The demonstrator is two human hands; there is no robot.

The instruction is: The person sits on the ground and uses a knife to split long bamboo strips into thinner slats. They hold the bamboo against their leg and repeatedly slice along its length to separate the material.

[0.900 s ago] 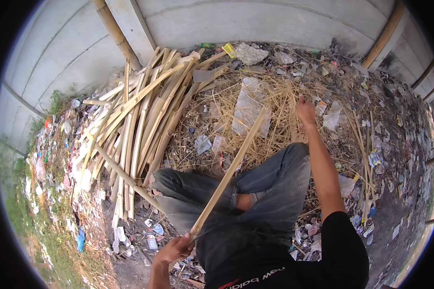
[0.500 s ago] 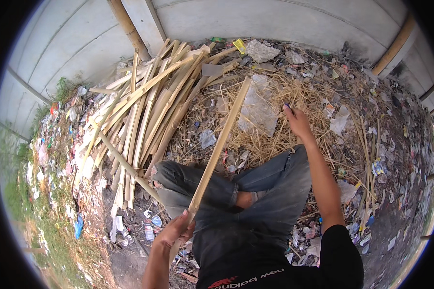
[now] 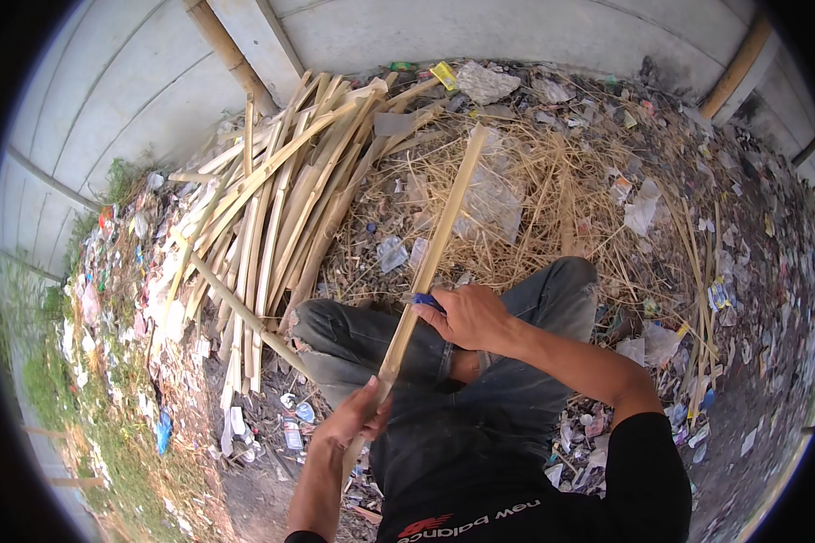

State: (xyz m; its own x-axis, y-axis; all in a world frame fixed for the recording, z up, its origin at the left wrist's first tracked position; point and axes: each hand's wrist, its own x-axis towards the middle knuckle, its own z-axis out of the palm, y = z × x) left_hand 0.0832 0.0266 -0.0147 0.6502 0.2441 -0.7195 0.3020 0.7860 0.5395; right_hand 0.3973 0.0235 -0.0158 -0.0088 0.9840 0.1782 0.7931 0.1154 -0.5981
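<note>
The left hand (image 3: 351,420) is curled in a grip, thumb (image 3: 370,385) forward. The right hand (image 3: 469,317) is clenched ahead and right of it; the right elbow (image 3: 639,398) is bent, the right forearm (image 3: 566,355) angled inward.

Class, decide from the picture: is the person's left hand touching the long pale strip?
Touching. The head view shows the left hand gripping the pale strip, which emerges above and below it.
</note>
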